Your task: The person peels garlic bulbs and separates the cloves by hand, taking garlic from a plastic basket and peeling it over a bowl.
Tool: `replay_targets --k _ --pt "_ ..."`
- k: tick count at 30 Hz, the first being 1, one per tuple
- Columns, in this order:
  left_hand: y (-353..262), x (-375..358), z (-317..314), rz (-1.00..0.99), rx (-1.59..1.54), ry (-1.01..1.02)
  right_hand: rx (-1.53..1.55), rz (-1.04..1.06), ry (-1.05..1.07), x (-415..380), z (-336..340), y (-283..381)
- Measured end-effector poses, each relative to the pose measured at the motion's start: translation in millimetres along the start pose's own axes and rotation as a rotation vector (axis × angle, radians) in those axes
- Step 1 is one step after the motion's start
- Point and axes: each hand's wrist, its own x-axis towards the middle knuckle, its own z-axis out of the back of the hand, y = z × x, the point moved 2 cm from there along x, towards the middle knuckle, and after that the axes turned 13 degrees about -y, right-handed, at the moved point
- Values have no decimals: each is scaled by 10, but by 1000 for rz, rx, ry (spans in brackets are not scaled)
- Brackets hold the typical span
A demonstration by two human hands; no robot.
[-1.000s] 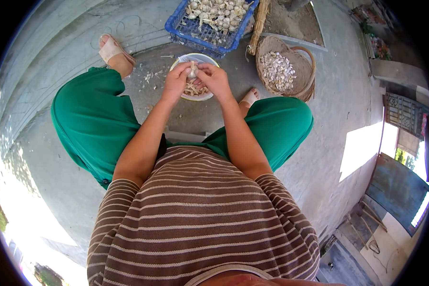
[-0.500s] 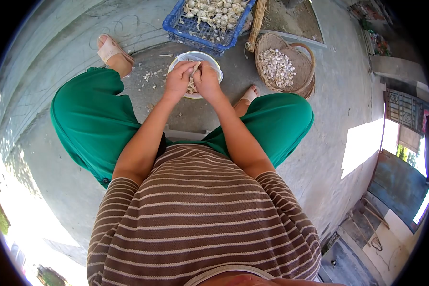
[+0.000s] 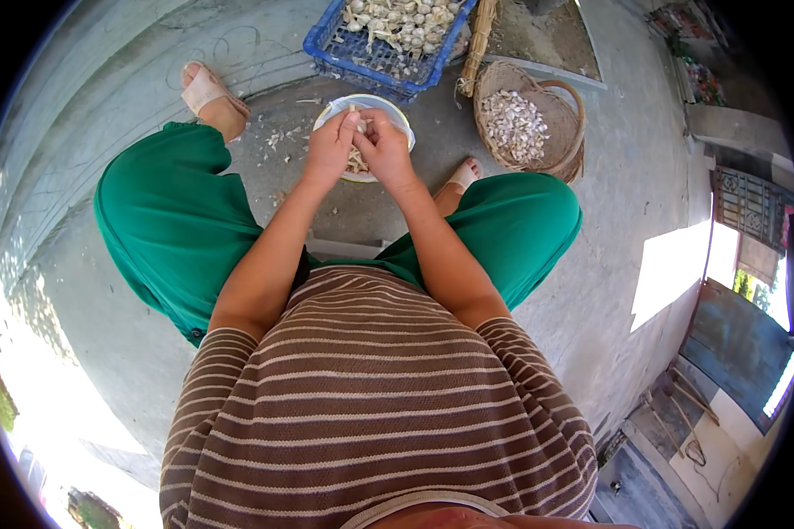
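Both my hands meet above a white bucket (image 3: pixel 403 122) that has pale scraps inside. My left hand (image 3: pixel 328 152) has its fingers pinched at a small piece of garlic (image 3: pixel 362 125). From the other side, my right hand (image 3: pixel 385 152) closes its fingers on the same piece, with the fingertips of both hands nearly touching. The fingers partly cover the garlic. Beyond the bucket, a blue plastic crate (image 3: pixel 375 78) holds many garlic bulbs (image 3: pixel 406 25). To the right, a wicker basket (image 3: pixel 560 119) contains a heap of separated cloves (image 3: pixel 514 128).
A straw bundle (image 3: pixel 478 48) lies between crate and basket. Scraps (image 3: pixel 282 138) are scattered on the concrete floor (image 3: pixel 631 150) left of the bucket. My sandalled feet are at either side of it, below green trousers (image 3: pixel 176 216). Tools lean at the lower right.
My fingers have shifted slightly around the garlic, and the right hand's fingers are curled more over it. The crate, bucket and basket look the same.
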Motion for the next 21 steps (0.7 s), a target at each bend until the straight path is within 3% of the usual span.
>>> replay_targets --k 4,7,9,11,21 --pt "-56 -15 1 -86 67 -53 101 -69 -12 -16 -55 -96" --pt "-59 -30 4 -9 40 -45 165 -43 23 -21 -57 -101" --pt "-65 -33 7 -23 39 -59 372 -231 34 -25 -74 -124" --pt "-62 -37 14 -37 36 -73 377 -226 33 -26 -68 -113" --pt "94 -48 -40 303 -384 -52 442 -142 -20 -82 -123 -100"
